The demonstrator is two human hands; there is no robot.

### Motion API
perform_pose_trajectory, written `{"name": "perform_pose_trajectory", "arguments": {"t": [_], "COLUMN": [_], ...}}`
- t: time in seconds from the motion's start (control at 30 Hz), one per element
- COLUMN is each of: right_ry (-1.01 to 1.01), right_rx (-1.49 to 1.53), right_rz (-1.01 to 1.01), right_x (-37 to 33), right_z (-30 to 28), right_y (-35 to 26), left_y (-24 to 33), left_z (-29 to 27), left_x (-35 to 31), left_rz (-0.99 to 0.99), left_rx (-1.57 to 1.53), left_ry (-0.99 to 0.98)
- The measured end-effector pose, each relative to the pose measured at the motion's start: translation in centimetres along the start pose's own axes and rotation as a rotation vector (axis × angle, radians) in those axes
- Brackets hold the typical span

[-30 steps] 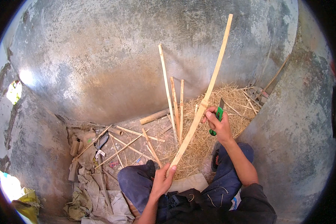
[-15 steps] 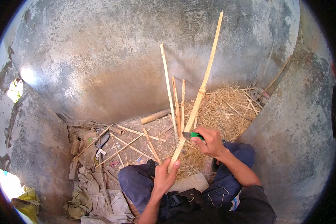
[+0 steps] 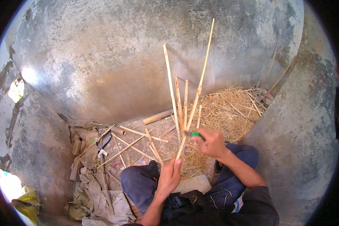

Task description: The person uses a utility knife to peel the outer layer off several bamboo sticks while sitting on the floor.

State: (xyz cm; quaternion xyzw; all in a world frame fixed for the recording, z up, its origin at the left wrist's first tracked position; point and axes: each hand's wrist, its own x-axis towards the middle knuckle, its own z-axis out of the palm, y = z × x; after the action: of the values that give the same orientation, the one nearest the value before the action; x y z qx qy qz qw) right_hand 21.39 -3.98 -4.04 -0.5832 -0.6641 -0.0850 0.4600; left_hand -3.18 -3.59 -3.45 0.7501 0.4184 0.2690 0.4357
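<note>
My left hand (image 3: 169,176) is closed round the lower end of a long bamboo strip (image 3: 196,98), which slants up and away to the right toward the wall. In my right hand (image 3: 213,144) is a green-handled knife (image 3: 196,135), gripped in a closed fist. Its short blade lies against the strip a little above my left hand; the exact contact is blurred. Just left of the strip, several bamboo sticks (image 3: 168,75) lean on the wall, one taller than the others. Between my knees sits a pale flat piece (image 3: 194,184), partly hidden.
Straw-like shavings (image 3: 229,109) are heaped at the right against the wall (image 3: 109,67). Loose bamboo strips (image 3: 130,145) cross on the floor at left, near dark-handled pliers (image 3: 106,141) and a crumpled cloth sack (image 3: 101,196). A bamboo pole (image 3: 158,117) lies along the wall's base.
The bamboo strip has been turned so its narrow edge shows, and its far tip has swung left and down. The knife stays at nearly the same place on it.
</note>
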Motion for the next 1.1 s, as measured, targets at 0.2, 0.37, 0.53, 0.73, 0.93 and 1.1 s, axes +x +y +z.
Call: {"name": "perform_pose_trajectory", "arguments": {"t": [0.2,0.37,0.53,0.73,0.93,1.1], "right_ry": [-0.146,-0.088,-0.002,0.148,0.007,-0.133], "right_rx": [0.035,0.03,-0.093,0.122,0.307,0.202], "right_rz": [-0.063,-0.059,0.252,0.363,0.116,-0.134], "right_x": [-1.0,-1.0,2.5,2.7,0.3,-0.4], "right_z": [0.2,0.8,-2.0,-4.2,-1.5,-1.0], "right_y": [-1.1,-1.1,5.5,5.6,1.6,-2.5], "left_y": [-0.4,-0.1,-0.7,-0.4,-1.3,-1.5], "left_z": [0.0,0.3,-0.3,-1.5,-1.3,-0.6], "left_x": [-0.2,-0.4,-3.1,-4.9,-2.2,-1.3], "left_rz": [-0.019,0.024,-0.031,0.006,-0.067,-0.086], "left_rx": [0.014,0.144,0.142,-0.139,-0.449,-0.517], "left_ry": [-0.002,0.118,0.061,-0.2,-0.288,-0.283]}}
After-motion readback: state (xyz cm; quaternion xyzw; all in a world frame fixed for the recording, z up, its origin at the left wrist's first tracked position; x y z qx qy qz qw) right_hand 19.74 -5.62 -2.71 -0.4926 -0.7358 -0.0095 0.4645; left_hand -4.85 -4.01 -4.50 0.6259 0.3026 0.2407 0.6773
